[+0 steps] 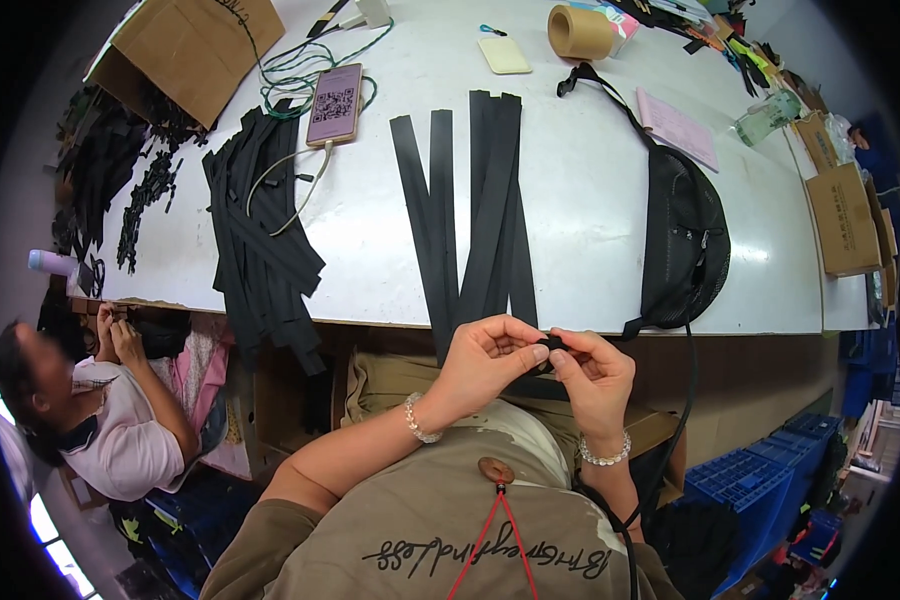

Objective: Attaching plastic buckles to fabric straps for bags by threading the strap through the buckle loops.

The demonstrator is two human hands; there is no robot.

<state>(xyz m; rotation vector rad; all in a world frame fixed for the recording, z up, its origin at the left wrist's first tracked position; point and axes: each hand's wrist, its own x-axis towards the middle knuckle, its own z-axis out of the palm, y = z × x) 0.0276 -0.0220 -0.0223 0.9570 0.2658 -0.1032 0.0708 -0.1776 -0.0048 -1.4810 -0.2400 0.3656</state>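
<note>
head view: the person's left hand (485,355) and right hand (595,375) meet just below the near edge of the white table (590,200), at about 6 o'clock from the table's middle. both hands are closed in a pinch on a small black buckle (550,345), which sits between the thumbs and forefingers; the left thumb presses it from 9 o'clock, the right fingers curl over it from 3 o'clock. whether a strap is threaded through it cannot be told. each wrist carries a pale bead bracelet (417,418).

straight up at 12 o'clock from the hands, a bundle of long black webbing straps (475,210) lies on the table, its lower ends hanging over the edge near the hands. at 1 to 2 o'clock lies a black waist bag (685,240), its strap trailing down past the right wrist. at 10 o'clock a heap of shorter black straps (260,240) drapes over the edge, with a phone (335,103) on a cable beyond it. at 11 o'clock far off stands a cardboard box (195,45); a roll of brown tape (578,32) rests at 12 o'clock. another person (110,400) sits at 9 o'clock, well apart.
</note>
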